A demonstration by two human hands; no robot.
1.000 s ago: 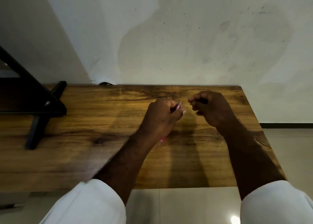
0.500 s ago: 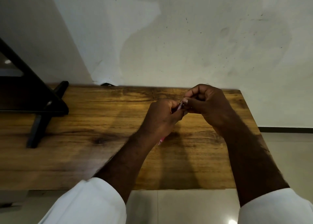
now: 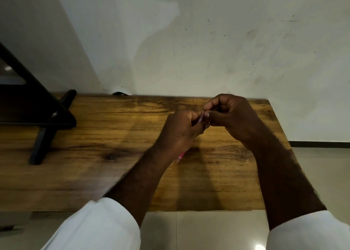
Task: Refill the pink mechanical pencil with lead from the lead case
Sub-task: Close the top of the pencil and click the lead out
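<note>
White sleeves (image 3: pixel 98 229) at the bottom, both forearms reaching out over the right half of the desk (image 3: pixel 94 164). First bit of the pink mechanical pencil (image 3: pixel 180 156) you can see is its writing tip, poking out under my left hand (image 3: pixel 181 132) and aimed back at me and down toward the wood. Left hand is wrapped around the barrel, fingers curled tight.

The pencil's long axis runs from that near tip up and away to the right. Its top end comes out of my fist right against my right hand (image 3: pixel 234 117), so the right is the hand that's placed to feed it. Right thumb and forefinger are pinched on that top end, other fingers curled in. Whether there's a lead between them, way too small to tell. Can't spot the lead case either.

Both hands hover near the desk's far right corner. There's a black stand (image 3: pixel 49 117) over at the far left edge.
</note>
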